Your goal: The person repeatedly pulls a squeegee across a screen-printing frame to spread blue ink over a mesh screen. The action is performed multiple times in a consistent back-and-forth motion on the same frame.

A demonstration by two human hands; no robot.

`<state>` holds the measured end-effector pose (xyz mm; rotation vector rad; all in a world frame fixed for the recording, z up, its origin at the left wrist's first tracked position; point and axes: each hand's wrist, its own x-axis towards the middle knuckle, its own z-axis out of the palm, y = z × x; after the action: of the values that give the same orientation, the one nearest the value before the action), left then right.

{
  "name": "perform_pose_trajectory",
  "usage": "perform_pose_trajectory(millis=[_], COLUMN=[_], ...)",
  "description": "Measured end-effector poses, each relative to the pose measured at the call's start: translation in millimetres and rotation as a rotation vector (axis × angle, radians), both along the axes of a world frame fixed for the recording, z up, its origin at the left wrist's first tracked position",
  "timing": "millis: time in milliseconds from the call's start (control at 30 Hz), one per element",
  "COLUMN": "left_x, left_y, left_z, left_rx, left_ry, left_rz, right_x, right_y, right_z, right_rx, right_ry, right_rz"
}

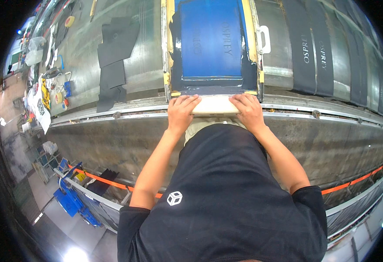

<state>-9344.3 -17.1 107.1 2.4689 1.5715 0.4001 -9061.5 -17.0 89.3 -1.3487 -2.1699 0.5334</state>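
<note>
In front of me a screen printing frame (167, 52) lies flat on the long table, its mesh (211, 39) blue in the middle with dark ink around it. Yellow tape lines its sides. A pale cream bar (216, 105) forms its near end, close against my body. My left hand (182, 112) is closed over the left part of this end, fingers on top. Over the right part my right hand (247, 112) is closed in the same way. What the thumbs do underneath is hidden. A white handle (263, 39) sticks out from the frame's right side.
Dark fabric strips (310, 48) with pale lettering lie across the table to the right. Dark sheets (115, 43) lie on the left. Tape rolls and tools clutter the far left, by a white cloth (40, 107). A metal rail (287, 111) edges the table; an orange band (99, 178) runs behind me.
</note>
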Motion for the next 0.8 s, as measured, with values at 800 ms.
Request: perform_pose_trajectory(millis=[800], left_x=[10.0], left_y=[257.5], left_z=[-30.3], left_rx=[-0.781], left_ry=[0.069], left_rz=[0.050], right_x=[31.2], right_y=[212.9], right_z=[-1.5], right_rx=[-0.589], right_ry=[0.341], right_rz=[-0.125])
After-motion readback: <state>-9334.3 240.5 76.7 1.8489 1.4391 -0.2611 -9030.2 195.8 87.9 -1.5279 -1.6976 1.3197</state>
